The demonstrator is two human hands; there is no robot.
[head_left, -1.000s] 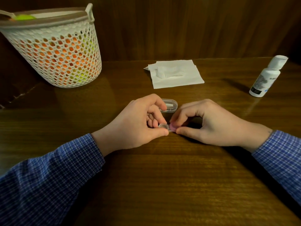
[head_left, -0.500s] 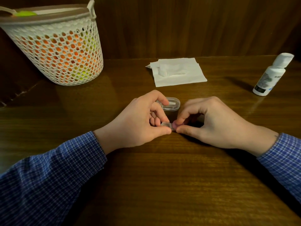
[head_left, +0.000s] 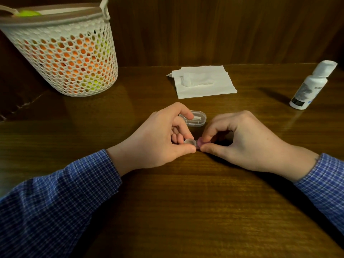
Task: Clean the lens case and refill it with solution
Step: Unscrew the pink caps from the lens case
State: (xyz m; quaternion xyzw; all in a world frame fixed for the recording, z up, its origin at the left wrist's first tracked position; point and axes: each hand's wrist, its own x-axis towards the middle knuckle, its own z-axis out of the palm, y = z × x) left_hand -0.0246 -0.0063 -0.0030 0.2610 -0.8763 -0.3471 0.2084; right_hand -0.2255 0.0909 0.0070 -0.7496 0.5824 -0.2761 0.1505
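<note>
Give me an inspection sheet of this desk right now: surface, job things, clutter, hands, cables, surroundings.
Surface: dark wooden table.
Job's things: lens case low over the table, one clear end, one pink; solution bottle upright, far right; white tissue at the back.
Clutter: clear plastic box; white mesh basket back left.
Hands: left hand pinches the clear end; right hand pinches the pink end.
Cables: nothing seen.
Surroundings: wood-panelled wall.

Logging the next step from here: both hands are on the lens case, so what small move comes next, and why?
Probably twist the pink cap off with the right hand while the left hand steadies the clear end. Both hands pinch the case, and the solution bottle stands untouched.
</note>
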